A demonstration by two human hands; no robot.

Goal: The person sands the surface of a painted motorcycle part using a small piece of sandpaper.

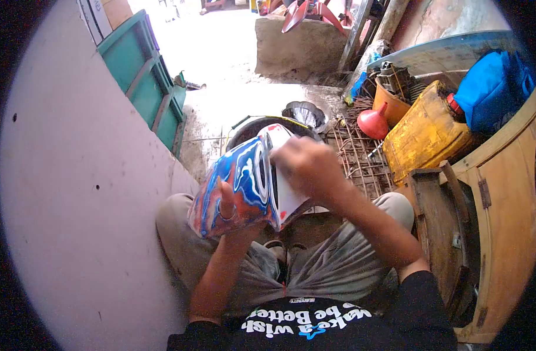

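A curved panel [238,175] with swirled blue, white and reddish patches rests over my lap, its right side white with red spots. My left hand [226,206] supports it at the lower left, the thumb up over its surface and the other fingers hidden beneath. My right hand [306,164] is closed against the white side near the top edge, blurred by motion; what it holds, if anything, is hidden. Behind the panel stands a dark round basin [238,138], partly covered by it.
A pale wall [92,193] runs along the left, with green panels [142,82] beyond. On the right are a red funnel [373,121], a yellow jerrycan [423,137], a blue bag [493,88], metal rods [361,167] and wooden furniture [508,216]. A concrete block [294,50] stands ahead.
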